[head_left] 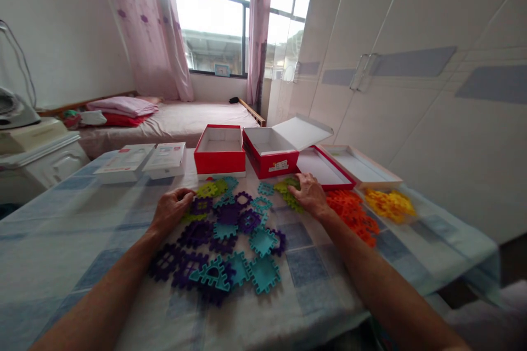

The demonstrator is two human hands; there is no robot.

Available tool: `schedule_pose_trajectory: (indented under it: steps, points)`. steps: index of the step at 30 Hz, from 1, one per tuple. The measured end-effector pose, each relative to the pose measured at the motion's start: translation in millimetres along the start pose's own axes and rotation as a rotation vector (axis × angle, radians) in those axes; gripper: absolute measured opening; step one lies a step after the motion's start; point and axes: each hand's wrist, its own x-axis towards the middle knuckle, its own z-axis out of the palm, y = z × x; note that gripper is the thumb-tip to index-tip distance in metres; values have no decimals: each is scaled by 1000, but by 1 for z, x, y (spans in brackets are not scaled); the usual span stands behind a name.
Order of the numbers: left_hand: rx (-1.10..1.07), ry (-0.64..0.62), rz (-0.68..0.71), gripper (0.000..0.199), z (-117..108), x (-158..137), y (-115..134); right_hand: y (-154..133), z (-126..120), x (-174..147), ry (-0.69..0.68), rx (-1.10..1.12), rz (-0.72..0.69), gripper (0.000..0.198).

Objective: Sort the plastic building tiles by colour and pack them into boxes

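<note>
Teal and purple puzzle tiles point(224, 252) lie closest, spread over the checked tablecloth point(61, 241). Left hand point(171, 209) curls loosely over a purple tile point(200, 205); right hand point(308, 193) presses flat, fingers together, on the green tiles point(288, 184). Behind them, two red boxes point(220, 149) and point(269, 152) sit open, insides bare white. Orange tiles point(354, 214) pile to the right.

We are seeing flat interlocking plastic tiles, purple and teal point(224, 230), looking matt, slightly grainy. Orange plastic tiles point(354, 211) and yellow plastic tiles point(389, 203) showing same dull finish. Blue-and-white checked tablecloth point(61, 241) looking like smooth, soft cloth. Red cardboard boxes point(220, 162) looking smooth outside, white paper lining inside. White wardrobe doors point(411, 93) looking glossy. Pink curtains point(144, 27) hanging as thin sheer fabric.
</note>
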Motion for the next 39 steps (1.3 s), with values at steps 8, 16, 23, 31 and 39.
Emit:
schedule_pose_trajectory:
  steps: [8,16,23,31,39]
  points:
    - [36,10,-21,41,-1,0,1,-10,-2,-14,13,57,-275,44]
    - [16,7,6,42,-1,-1,3,2,15,-12,-37,-17,-238,33]
    - [-3,31,32,40,2,0,2,-17,4,-10,21,72,-362,30]
    - [-22,38,62,36,5,2,-4,-53,9,5,-324,169,-480,60]
    - [-33,38,58,36,3,-1,0,-55,20,-4,-291,248,-483,46]
